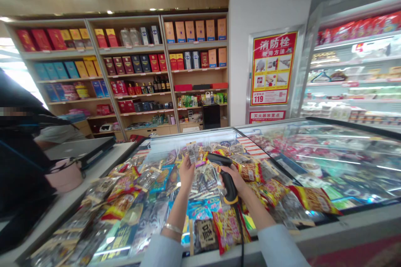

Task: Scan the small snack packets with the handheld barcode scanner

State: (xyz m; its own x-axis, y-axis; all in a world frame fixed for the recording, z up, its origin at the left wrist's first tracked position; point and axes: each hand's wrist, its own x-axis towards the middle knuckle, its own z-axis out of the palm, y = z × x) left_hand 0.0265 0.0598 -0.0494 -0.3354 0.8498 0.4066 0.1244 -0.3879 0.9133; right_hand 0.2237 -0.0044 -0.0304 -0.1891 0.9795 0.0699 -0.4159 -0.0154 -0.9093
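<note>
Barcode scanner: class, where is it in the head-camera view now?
In the head view, the black barcode scanner is right of centre, gripped in the person's right hand, above heaped snack packets, beside the left hand holding a small packet.

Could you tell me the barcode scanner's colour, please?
The scanner is black with a yellow band, clearest in the head view.

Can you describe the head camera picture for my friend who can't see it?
A left hand holds up a small packet while the right hand grips a black barcode scanner over a shop case full of snack packets.
</note>
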